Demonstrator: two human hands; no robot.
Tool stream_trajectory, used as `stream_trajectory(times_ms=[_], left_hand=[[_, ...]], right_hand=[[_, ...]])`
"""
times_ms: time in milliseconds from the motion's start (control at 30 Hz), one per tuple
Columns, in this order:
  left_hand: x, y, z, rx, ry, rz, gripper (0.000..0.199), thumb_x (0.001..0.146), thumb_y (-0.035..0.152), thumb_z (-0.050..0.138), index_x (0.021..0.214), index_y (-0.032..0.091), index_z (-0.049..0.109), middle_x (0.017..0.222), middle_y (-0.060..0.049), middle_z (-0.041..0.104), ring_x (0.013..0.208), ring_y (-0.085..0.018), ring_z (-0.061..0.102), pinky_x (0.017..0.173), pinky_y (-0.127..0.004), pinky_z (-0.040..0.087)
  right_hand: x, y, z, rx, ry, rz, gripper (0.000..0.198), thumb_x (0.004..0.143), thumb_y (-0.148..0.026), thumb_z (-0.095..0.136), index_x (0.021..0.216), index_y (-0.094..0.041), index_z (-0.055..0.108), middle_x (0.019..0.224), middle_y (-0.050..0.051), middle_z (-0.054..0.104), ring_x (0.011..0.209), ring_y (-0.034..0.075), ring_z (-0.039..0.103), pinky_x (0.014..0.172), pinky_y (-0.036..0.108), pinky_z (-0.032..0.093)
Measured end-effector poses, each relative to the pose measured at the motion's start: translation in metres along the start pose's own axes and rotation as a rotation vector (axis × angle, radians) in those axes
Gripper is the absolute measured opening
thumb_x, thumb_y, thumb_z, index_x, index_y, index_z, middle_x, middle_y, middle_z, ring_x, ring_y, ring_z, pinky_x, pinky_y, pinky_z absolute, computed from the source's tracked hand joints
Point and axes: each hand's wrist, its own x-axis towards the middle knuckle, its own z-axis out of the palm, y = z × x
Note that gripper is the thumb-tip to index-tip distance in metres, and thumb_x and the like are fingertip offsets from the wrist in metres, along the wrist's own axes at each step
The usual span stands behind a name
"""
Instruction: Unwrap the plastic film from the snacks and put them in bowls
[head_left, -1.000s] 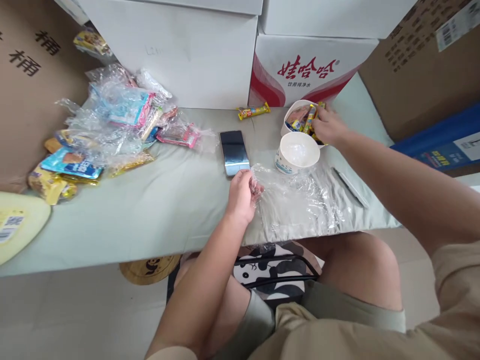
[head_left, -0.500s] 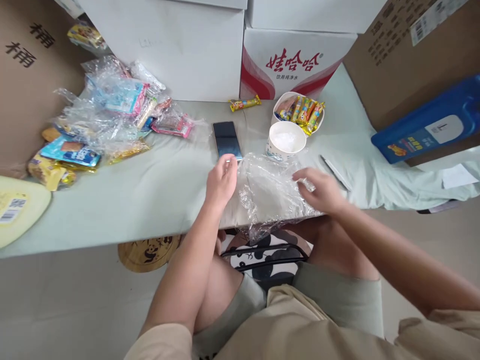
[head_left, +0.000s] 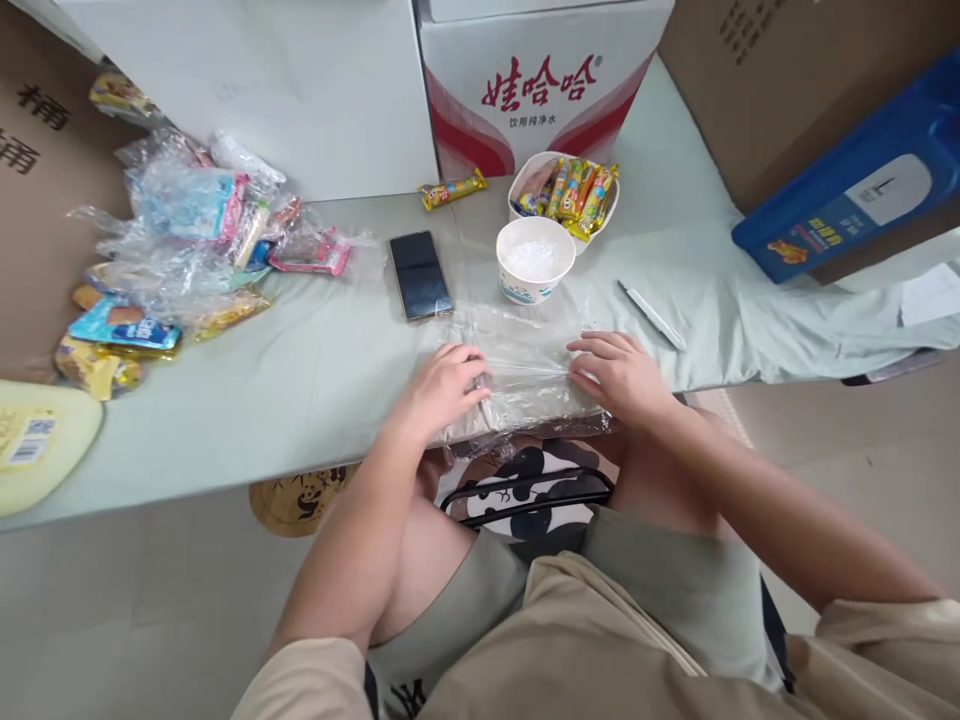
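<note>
Left hand (head_left: 444,390) and right hand (head_left: 619,378) pinch opposite sides of crinkled, clear plastic film (head_left: 525,375), at six o'clock from the round white paper cup (head_left: 534,262); uneven pulling could tear the film.

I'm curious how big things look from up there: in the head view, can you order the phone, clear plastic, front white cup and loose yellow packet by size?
Largest to smallest:
1. Clear plastic, partly covered
2. Front white cup
3. Phone
4. Loose yellow packet
</note>
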Motion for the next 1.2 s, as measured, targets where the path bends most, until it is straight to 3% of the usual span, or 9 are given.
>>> stream_trajectory(times_ms=[100,200,333,500,667,800,933,1067,1200], left_hand=[[-0.014,-0.003,-0.017,-0.155,0.058,0.002,0.016,0.092,0.022,0.06,0.085,0.02,0.075,0.114,-0.009,0.073,0.111,-0.026,0.066,0.103,-0.047,0.051],[-0.025,-0.004,-0.03,-0.598,-0.002,-0.112,0.017,0.087,0.036,0.068,0.087,0.02,0.074,0.083,-0.005,0.075,0.074,-0.018,0.069,0.072,-0.032,0.058],[-0.013,-0.011,-0.033,-1.047,-0.018,-0.413,0.03,0.068,0.042,0.086,0.082,0.019,0.071,0.057,-0.002,0.065,0.039,-0.01,0.05,0.037,-0.021,0.035],[0.02,-0.009,-0.027,-1.179,-0.264,-0.496,0.033,0.056,0.03,0.093,0.076,0.017,0.071,0.056,-0.005,0.067,0.033,-0.006,0.043,0.033,-0.018,0.024],[0.024,-0.002,-0.034,-1.308,-0.152,-0.445,0.054,0.058,0.054,0.089,0.095,0.018,0.074,0.066,-0.007,0.072,0.04,-0.012,0.056,0.039,-0.022,0.04],[0.024,-0.001,-0.033,-1.408,0.164,-0.568,0.066,0.08,0.076,0.061,0.105,0.016,0.072,0.082,-0.012,0.076,0.072,-0.023,0.075,0.058,-0.029,0.056],[0.03,0.003,-0.016,-1.608,0.036,-0.522,0.083,0.07,0.086,0.061,0.113,0.016,0.069,0.111,-0.02,0.077,0.107,-0.033,0.074,0.077,-0.039,0.062],[0.034,0.009,-0.004,-1.34,0.012,-0.55,0.045,0.071,0.044,0.082,0.107,0.019,0.07,0.088,-0.01,0.08,0.081,-0.024,0.077,0.065,-0.028,0.058],[0.02,0.021,-0.012,-1.18,0.125,-0.483,0.035,0.08,0.037,0.073,0.113,0.025,0.067,0.062,0.001,0.07,0.05,-0.017,0.068,0.046,-0.023,0.051]], right_hand=[[-0.011,-0.004,-0.021,0.147,-0.03,0.005,0.027,0.101,-0.035,0.048,0.089,-0.02,0.067,0.092,0.01,0.077,0.089,0.025,0.071,0.086,0.042,0.053],[-0.022,-0.003,-0.048,0.467,-0.252,0.156,0.029,0.099,-0.046,0.051,0.099,-0.021,0.066,0.065,0.001,0.067,0.057,0.016,0.061,0.058,0.03,0.047],[-0.019,0.012,-0.065,0.728,-0.506,0.256,0.041,0.094,-0.056,0.056,0.111,-0.021,0.069,0.066,0.001,0.07,0.055,0.016,0.062,0.053,0.029,0.048],[0.023,-0.005,-0.035,0.881,-0.303,0.22,0.05,0.084,-0.051,0.071,0.125,-0.023,0.066,0.123,0.012,0.073,0.099,0.023,0.072,0.075,0.033,0.058],[0.048,-0.041,0.0,1.222,-0.698,0.002,0.025,0.088,-0.042,0.069,0.083,-0.017,0.068,0.068,0.0,0.068,0.056,0.01,0.058,0.053,0.023,0.047],[0.05,-0.041,0.003,1.376,-0.366,0.26,0.033,0.087,-0.046,0.071,0.074,-0.019,0.059,0.057,-0.003,0.061,0.048,0.008,0.052,0.048,0.022,0.042],[0.059,-0.033,0.007,1.345,-0.071,0.55,0.031,0.085,-0.048,0.073,0.09,-0.02,0.06,0.059,-0.002,0.065,0.048,0.011,0.058,0.049,0.025,0.047],[0.062,-0.031,0.012,1.379,-0.151,0.551,0.047,0.086,-0.047,0.07,0.123,-0.021,0.059,0.064,-0.002,0.069,0.049,0.016,0.063,0.049,0.029,0.05],[0.047,-0.032,0.003,1.475,-0.117,0.46,0.061,0.089,-0.051,0.064,0.145,-0.03,0.047,0.063,-0.004,0.066,0.051,0.018,0.063,0.052,0.032,0.052]])
